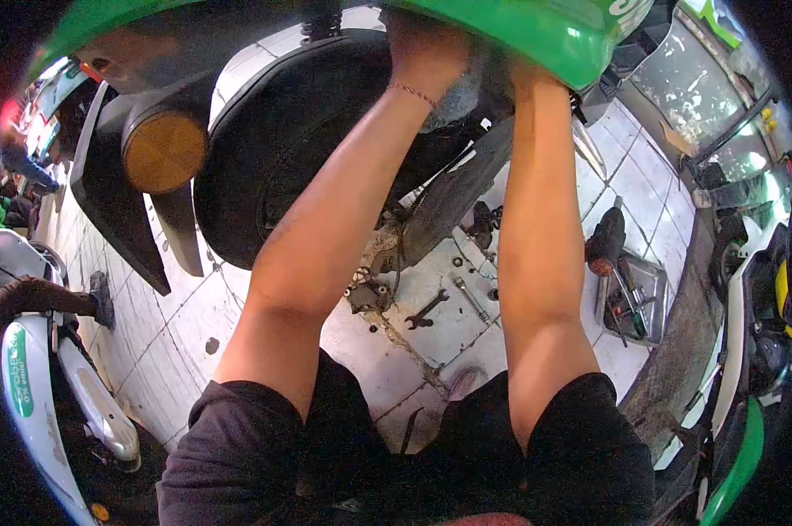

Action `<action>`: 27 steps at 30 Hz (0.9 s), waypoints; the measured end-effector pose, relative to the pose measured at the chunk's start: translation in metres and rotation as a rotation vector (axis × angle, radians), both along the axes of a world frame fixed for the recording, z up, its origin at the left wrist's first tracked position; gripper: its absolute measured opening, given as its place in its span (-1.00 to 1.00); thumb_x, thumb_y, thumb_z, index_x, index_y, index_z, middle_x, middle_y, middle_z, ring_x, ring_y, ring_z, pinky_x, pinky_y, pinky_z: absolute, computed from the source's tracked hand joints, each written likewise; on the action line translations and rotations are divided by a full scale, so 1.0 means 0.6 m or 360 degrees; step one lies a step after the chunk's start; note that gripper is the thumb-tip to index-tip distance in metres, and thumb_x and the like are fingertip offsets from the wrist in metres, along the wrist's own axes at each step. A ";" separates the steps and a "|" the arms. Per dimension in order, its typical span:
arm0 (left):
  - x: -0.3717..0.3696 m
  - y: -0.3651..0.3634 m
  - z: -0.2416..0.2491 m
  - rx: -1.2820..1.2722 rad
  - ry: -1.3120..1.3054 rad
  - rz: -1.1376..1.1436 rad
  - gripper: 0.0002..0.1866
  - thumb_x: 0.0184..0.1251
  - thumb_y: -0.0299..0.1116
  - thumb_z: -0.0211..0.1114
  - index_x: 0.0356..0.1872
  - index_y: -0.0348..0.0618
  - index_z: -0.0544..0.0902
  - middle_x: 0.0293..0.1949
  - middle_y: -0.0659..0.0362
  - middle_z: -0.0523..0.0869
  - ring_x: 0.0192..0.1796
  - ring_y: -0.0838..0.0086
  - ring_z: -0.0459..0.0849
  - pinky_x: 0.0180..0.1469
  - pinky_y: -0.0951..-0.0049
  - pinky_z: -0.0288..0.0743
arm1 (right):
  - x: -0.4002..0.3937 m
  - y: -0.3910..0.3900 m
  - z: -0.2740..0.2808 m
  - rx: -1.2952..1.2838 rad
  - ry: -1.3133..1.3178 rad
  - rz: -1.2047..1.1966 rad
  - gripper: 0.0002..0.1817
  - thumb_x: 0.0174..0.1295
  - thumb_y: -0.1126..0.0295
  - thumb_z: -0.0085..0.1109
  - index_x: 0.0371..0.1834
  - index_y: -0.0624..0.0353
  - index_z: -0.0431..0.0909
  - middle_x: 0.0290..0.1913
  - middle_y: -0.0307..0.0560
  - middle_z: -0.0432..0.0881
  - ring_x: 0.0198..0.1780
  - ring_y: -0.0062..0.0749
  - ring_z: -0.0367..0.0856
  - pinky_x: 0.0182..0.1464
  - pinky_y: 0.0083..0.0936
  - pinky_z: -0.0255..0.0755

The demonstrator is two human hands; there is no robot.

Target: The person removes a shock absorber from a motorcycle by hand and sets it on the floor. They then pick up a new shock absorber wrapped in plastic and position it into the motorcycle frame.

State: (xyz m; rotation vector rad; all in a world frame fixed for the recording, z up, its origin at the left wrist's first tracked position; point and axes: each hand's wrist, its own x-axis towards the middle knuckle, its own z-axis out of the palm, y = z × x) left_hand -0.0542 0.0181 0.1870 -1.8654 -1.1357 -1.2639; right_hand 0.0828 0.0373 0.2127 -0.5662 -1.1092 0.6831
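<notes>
Both my arms reach up under the green body panel [536,31] of a motor scooter. The back of my left hand [426,48] shows in shadow below the panel's edge, with a thin bracelet at the wrist; its fingers are hidden. Only the wrist end of my right hand [536,74] comes into sight, and the panel covers the rest. What either hand touches cannot be seen. Left of my forearms are the scooter's black rear tyre [238,167] and a round orange reflector [164,152]. A coil spring [321,26] stands above the tyre.
On the tiled floor below lie a spanner [426,309], a slim metal tool [472,301] and a greasy metal part [368,294]. To the right, a metal tray [657,302] holds several hand tools beside a dark power tool [606,237]. Another scooter [41,386] stands at left.
</notes>
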 end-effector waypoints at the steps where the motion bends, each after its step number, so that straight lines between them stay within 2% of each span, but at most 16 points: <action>1: 0.000 0.001 -0.001 -0.0005 0.0008 0.0004 -0.61 0.13 -0.31 0.11 0.00 -0.18 0.56 0.04 -0.07 0.53 0.15 0.04 0.41 0.23 0.06 0.22 | 0.001 0.000 0.000 0.0003 -0.0007 -0.0005 -0.57 0.32 0.20 -0.11 0.20 0.15 0.34 0.21 -0.01 0.39 0.20 -0.16 0.34 0.26 -0.23 0.21; 9: -0.044 0.022 -0.002 0.0014 0.0303 0.0057 -0.66 0.21 -0.30 0.14 0.00 -0.19 0.55 0.01 -0.01 0.57 0.10 0.27 0.46 0.20 0.27 0.27 | -0.002 0.002 -0.009 -0.0011 -0.0053 -0.0008 -0.57 0.33 0.21 -0.12 0.21 0.15 0.33 0.22 0.00 0.38 0.22 -0.15 0.32 0.27 -0.23 0.19; 16: -0.080 0.050 -0.017 0.0073 0.0643 0.0351 -0.69 0.28 -0.29 0.18 -0.01 -0.20 0.54 -0.03 0.05 0.60 0.07 0.46 0.50 0.17 0.44 0.32 | -0.002 0.007 -0.017 -0.0029 -0.0185 0.0021 -0.57 0.33 0.22 -0.13 0.22 0.15 0.32 0.24 0.01 0.37 0.23 -0.14 0.31 0.28 -0.22 0.18; 18: -0.076 0.056 -0.012 -0.0055 0.0402 0.0173 -0.67 0.29 -0.29 0.13 0.02 -0.20 0.52 0.01 0.05 0.57 0.10 0.41 0.48 0.19 0.39 0.30 | 0.003 0.008 -0.021 -0.0028 -0.0244 0.0019 -0.57 0.34 0.23 -0.13 0.22 0.16 0.32 0.24 0.01 0.36 0.23 -0.13 0.30 0.28 -0.22 0.18; 21: -0.067 0.054 -0.013 -0.0468 -0.0200 -0.0393 -0.63 0.34 -0.28 -0.02 0.10 -0.19 0.46 0.13 0.03 0.48 0.18 0.24 0.40 0.26 0.24 0.23 | 0.004 0.006 -0.027 -0.0014 -0.0370 0.0012 -0.57 0.34 0.23 -0.13 0.22 0.16 0.31 0.25 0.01 0.36 0.24 -0.13 0.30 0.28 -0.22 0.17; 23: -0.062 0.023 0.002 -0.0613 -0.0396 -0.0592 -0.62 0.35 -0.27 -0.07 0.13 -0.18 0.43 0.17 0.02 0.45 0.21 0.19 0.38 0.28 0.19 0.20 | -0.002 0.001 -0.033 0.0036 -0.0523 -0.0024 -0.57 0.34 0.23 -0.13 0.23 0.16 0.31 0.25 0.01 0.35 0.24 -0.13 0.29 0.28 -0.22 0.17; 25: -0.062 -0.011 0.026 -0.0926 0.0276 0.0261 -0.61 0.42 -0.24 -0.14 0.17 -0.17 0.38 0.20 0.11 0.42 0.22 0.29 0.36 0.30 0.28 0.19 | -0.008 -0.005 -0.042 0.0128 -0.0753 -0.0057 -0.57 0.34 0.24 -0.13 0.23 0.16 0.31 0.25 0.02 0.35 0.25 -0.13 0.29 0.29 -0.22 0.16; 26: -0.068 0.023 0.002 -0.0933 0.0281 0.0245 -0.61 0.42 -0.24 -0.14 0.17 -0.17 0.38 0.20 0.11 0.42 0.22 0.29 0.36 0.30 0.28 0.19 | -0.013 -0.014 -0.046 0.0066 -0.0654 0.0063 -0.57 0.34 0.24 -0.13 0.23 0.16 0.31 0.26 0.02 0.35 0.25 -0.13 0.29 0.29 -0.21 0.16; 27: -0.073 0.071 -0.029 -0.0871 -0.0515 -0.0934 -0.63 0.42 -0.23 -0.10 0.14 -0.18 0.40 0.17 0.11 0.44 0.20 0.29 0.37 0.27 0.29 0.23 | -0.020 -0.042 -0.034 -0.0286 -0.0022 0.0463 -0.58 0.34 0.26 -0.12 0.21 0.18 0.33 0.25 0.06 0.36 0.25 -0.08 0.31 0.28 -0.22 0.17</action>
